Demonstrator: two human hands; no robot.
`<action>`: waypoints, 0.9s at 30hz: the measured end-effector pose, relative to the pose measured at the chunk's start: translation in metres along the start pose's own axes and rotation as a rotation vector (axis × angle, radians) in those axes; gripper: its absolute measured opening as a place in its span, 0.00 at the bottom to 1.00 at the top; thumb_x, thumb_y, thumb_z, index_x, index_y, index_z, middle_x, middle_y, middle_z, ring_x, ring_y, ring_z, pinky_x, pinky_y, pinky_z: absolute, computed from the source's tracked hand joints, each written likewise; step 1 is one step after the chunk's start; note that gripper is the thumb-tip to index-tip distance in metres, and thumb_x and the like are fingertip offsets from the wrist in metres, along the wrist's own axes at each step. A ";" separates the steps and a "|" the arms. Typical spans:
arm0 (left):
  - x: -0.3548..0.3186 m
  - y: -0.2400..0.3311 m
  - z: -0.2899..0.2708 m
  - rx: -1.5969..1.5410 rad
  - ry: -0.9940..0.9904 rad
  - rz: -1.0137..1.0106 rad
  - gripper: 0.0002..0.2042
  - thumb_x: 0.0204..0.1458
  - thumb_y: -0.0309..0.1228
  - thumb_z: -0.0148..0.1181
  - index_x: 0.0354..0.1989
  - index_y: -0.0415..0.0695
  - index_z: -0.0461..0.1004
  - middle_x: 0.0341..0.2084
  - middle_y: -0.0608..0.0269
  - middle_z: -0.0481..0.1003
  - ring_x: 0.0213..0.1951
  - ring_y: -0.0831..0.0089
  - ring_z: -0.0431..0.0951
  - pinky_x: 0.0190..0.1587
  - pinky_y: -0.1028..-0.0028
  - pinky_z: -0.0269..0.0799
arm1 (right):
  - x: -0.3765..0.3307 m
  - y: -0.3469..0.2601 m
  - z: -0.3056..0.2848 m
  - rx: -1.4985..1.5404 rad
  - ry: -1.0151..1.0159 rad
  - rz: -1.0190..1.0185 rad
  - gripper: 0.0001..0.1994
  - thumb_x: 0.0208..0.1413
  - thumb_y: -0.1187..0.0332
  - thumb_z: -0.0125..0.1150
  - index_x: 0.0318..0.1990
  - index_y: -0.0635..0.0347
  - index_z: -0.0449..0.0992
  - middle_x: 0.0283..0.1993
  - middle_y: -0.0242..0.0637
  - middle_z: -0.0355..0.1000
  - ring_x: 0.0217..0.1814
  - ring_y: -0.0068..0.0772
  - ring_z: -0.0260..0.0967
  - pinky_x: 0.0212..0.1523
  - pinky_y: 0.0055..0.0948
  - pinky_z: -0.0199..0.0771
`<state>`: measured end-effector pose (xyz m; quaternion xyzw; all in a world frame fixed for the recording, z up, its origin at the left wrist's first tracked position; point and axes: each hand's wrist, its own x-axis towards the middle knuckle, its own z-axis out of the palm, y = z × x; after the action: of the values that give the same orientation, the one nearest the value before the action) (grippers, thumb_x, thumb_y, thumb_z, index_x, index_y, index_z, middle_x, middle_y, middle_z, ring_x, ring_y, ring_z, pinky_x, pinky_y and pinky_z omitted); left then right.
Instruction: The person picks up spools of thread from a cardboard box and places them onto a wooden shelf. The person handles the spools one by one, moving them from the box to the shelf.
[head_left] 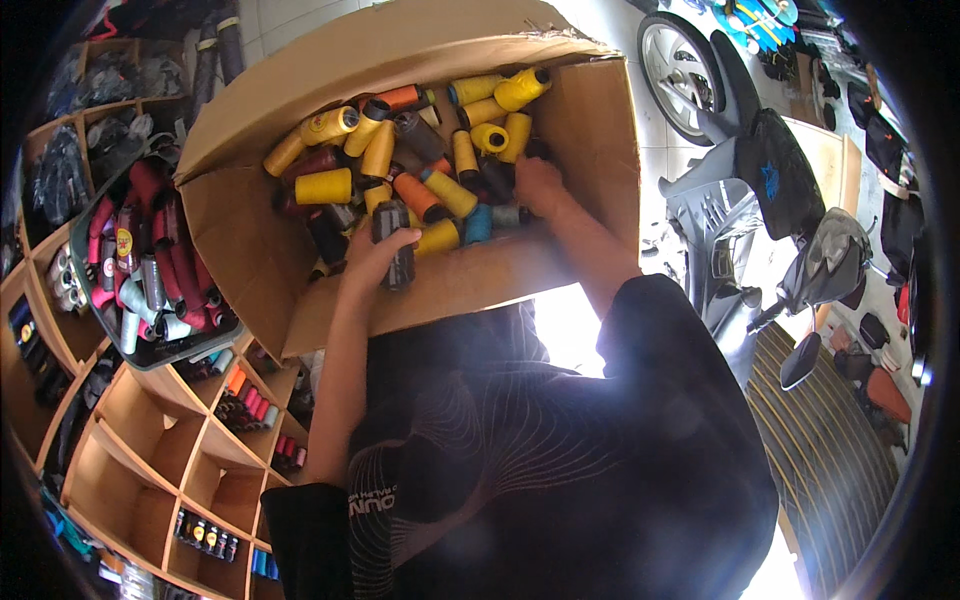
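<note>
A large open cardboard box (612, 160) is in front of me, with many thread spools heaped inside. My left hand (368, 262) is wrapped round a black thread spool (399, 262), held upright above the box's near side. Deeper in the box, at its right, my right hand (540, 188) has its fingers curled, and their tips are hidden. A dark spool (497, 180) lies beside it. Around them are yellow spools (322, 187), an orange spool (420, 197), a teal spool (478, 224) and a grey spool (507, 215).
Left of the box, a dark bin (165, 352) holds maroon, pink and pale spools. Wooden cubby shelves (190, 480), some with small spools, fill the lower left. A parked motorbike (740, 190) stands close on the right, beside a ribbed shutter-like surface (820, 460).
</note>
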<state>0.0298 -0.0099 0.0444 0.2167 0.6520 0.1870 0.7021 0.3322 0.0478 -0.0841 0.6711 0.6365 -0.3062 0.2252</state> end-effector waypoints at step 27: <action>0.006 0.011 -0.119 -0.211 0.305 -0.033 0.22 0.50 0.33 0.67 0.52 0.40 0.70 0.39 0.59 0.78 0.36 0.66 0.81 0.37 0.68 0.79 | -0.003 -0.003 -0.095 0.207 0.021 0.108 0.23 0.49 0.62 0.73 0.50 0.68 0.78 0.52 0.55 0.76 0.55 0.53 0.76 0.57 0.45 0.76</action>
<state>-0.0877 0.0099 0.0387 0.1001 0.7312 0.2736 0.6168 0.3405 0.1115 -0.0146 0.7272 0.5668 -0.3505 0.1643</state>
